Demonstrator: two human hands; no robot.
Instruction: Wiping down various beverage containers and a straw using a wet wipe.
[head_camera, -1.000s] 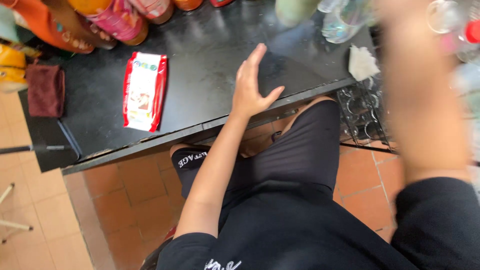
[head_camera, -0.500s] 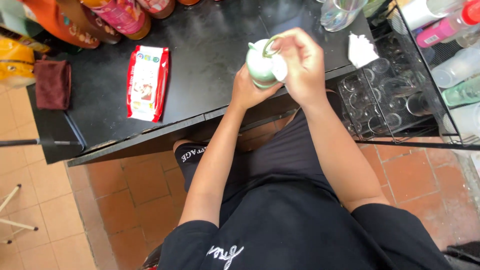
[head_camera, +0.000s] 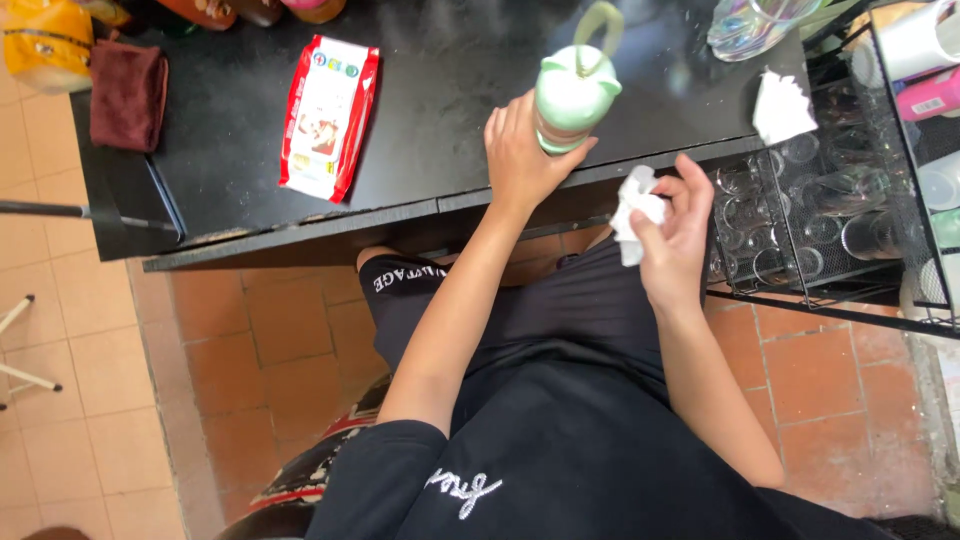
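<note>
You stand at the black worktop (head_camera: 430, 120), and the biggest change is in your arms: half a second ago both hands met over the pale green bottle, and now they have parted. Your left hand (head_camera: 520, 150) stays clamped around the lower part of the bottle (head_camera: 572, 95), holding it upright above the worktop's front edge, its looped green handle on top pointing away from you. Your right hand (head_camera: 675, 235) has come back toward your lap, fingers pinched together on a crumpled white tissue (head_camera: 632, 212), clear of the bottle. That suggests one pass of wiping has ended. Around you, the red and white packet (head_camera: 328, 115) lies flat to the left, with a dark red cloth (head_camera: 125, 92) farther left and a second tissue (head_camera: 780, 105) beside the wire rack of glasses (head_camera: 820, 200).
</note>
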